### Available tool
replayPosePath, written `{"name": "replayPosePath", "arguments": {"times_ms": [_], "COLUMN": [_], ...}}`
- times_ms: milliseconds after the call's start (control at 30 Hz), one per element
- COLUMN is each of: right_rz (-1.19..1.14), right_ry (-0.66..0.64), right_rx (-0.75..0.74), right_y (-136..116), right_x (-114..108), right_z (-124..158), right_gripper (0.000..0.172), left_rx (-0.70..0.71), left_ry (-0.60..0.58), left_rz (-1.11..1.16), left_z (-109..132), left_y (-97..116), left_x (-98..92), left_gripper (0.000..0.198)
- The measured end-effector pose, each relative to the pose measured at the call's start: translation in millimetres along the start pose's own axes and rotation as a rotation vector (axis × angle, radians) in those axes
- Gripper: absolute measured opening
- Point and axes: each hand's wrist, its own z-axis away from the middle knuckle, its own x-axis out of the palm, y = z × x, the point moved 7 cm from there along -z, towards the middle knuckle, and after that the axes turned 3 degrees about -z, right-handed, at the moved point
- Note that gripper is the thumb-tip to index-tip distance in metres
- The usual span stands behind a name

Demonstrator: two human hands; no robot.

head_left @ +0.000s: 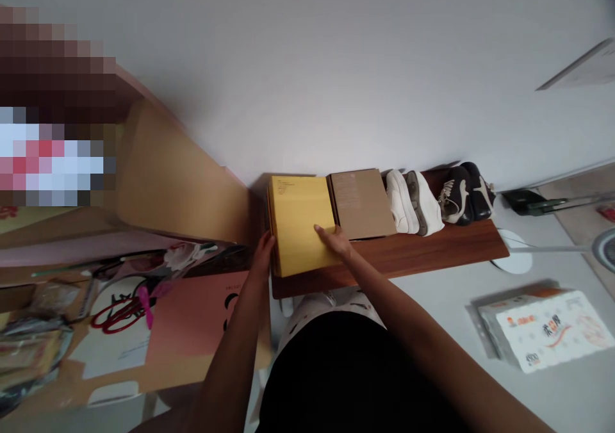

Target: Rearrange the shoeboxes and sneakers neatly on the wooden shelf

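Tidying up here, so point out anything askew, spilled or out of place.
Nothing looks spilled or damaged. The tissue pack lies slantwise on the floor, away from the bench. Left of the yellow box, which the left hand and right hand touch, papers lie jumbled.

This looks like a room in a home, probably near the entrance. A low wooden shelf (432,250) against a plain white wall (336,68) carries a pair of white shoes (413,202) and a pair of dark shoes (466,193). A pack of paper tissues (548,330) lies on the pale floor (552,394) near the round foot of a stand (512,260), while to the left an open cardboard box (177,183) stands by a cluttered worktop (110,356) with red-handled scissors (115,314) and loose papers.
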Motion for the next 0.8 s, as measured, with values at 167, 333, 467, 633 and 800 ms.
{"name": "replayPosePath", "arguments": {"times_ms": [167, 333, 467, 633, 800], "right_rz": [-0.081, 0.066, 0.174, -0.054, -0.194], "right_ry": [-0.074, -0.019, -0.03, -0.23, -0.3], "right_rx": [0.029, -0.104, -0.105, -0.127, -0.056], "right_y": [13.3, 13.1, 10.8, -0.1, 0.9], "right_x": [6.2, 11.9, 26.3, 52.1, 54.9], "right_z": [3.9, -0.8, 0.7, 19.5, 27.0], "right_gripper": [0.063, 0.073, 0.081, 0.086, 0.077], "left_rx": [-0.035, -0.05, 0.015, 0.144, 0.197], "left_ry": [-0.099, -0.082, 0.013, 0.056, 0.067], "left_rz": [0.107, 0.032, -0.109, -0.3, -0.4], "left_z": [20.8, 31.8, 35.4, 39.2, 38.5], "left_y": [9.3, 24.1, 35.8, 49.5, 50.7], "left_x": [-3.7, -3.7, -0.9, 10.5, 19.8], "left_gripper": [0.065, 0.058, 0.05, 0.056, 0.062]}}
